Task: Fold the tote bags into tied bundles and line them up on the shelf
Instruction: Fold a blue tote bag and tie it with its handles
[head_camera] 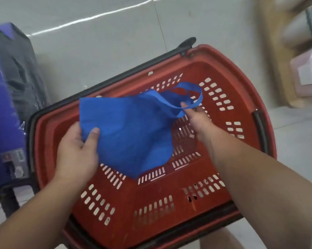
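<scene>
A blue tote bag [131, 130] hangs spread out above a red plastic shopping basket [241, 81]. My left hand [78, 150] pinches the bag's lower left edge, thumb on top of the fabric. My right hand [198, 119] holds the bag's strap loops at the right, fingers hooked through them. The bag's lower corner dips toward the basket floor. No other bags show inside the basket.
The basket stands on a pale tiled floor, with black handles [115, 78] folded along its rim. A purple and grey box or pack [6, 105] stands at the left. Blurred cardboard boxes and a pinkish packet [305, 76] lie at the right.
</scene>
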Tool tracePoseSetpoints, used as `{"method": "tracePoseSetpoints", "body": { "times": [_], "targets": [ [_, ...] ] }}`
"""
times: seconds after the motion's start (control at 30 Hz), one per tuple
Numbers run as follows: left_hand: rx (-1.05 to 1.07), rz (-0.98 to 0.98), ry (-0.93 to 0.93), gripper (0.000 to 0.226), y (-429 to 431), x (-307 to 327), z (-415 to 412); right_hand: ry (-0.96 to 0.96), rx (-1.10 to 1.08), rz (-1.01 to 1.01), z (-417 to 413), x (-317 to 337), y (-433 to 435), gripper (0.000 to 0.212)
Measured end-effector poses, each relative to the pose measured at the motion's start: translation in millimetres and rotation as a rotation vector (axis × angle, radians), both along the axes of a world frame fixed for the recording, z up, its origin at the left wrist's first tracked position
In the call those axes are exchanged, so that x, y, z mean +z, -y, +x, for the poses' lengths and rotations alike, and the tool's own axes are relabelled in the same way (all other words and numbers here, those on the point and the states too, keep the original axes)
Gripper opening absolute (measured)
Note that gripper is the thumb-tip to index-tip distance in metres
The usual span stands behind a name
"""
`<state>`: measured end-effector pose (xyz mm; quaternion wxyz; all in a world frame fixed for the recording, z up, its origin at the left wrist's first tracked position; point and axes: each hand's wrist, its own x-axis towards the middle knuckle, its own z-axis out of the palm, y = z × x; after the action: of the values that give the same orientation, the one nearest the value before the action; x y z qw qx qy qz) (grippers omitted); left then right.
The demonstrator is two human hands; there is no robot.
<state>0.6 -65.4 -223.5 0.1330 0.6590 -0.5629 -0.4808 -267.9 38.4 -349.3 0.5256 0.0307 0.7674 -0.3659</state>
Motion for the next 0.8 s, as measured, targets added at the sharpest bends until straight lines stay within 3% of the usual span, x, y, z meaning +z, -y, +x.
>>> {"method": "tracePoseSetpoints", "body": {
  "times": [0.1, 0.27, 0.37, 0.5, 0.63, 0.77, 0.8],
  "targets": [
    [0.064, -0.062, -0.108, 0.018, 0.6, 32.0, -0.1, 0.122, -0.011, 0.017, 6.3, 14.9, 1.1, 0.047],
    [0.103, -0.075, -0.217, 0.019, 5.4, 95.7, 12.4, 0.267, 0.013, -0.026, 32.4, 59.3, -7.0, 0.094],
    [0.117, -0.05, -0.298, 0.026, 9.7, 146.5, 21.5, 0.305, 0.056, -0.022, 60.8, 100.9, -15.9, 0.078],
    [0.135, -0.01, -0.348, 0.026, 13.4, 227.6, 27.2, 0.271, 0.307, 0.03, 96.3, 173.6, -26.2, 0.06],
    [0.101, 0.054, -0.405, 0.027, 14.6, 311.1, 31.8, 0.317, 0.421, 0.002, 117.1, 253.1, -19.7, 0.037],
    [0.094, 0.086, -0.49, 0.027, 20.2, 400.5, 43.0, 0.365, 0.375, -0.001, 132.4, 309.0, -11.2, 0.099],
    [0.092, 0.079, -0.505, 0.027, 22.4, 422.6, 48.2, 0.396, 0.338, -0.004, 136.4, 317.9, -8.5, 0.098]
  ]
}}
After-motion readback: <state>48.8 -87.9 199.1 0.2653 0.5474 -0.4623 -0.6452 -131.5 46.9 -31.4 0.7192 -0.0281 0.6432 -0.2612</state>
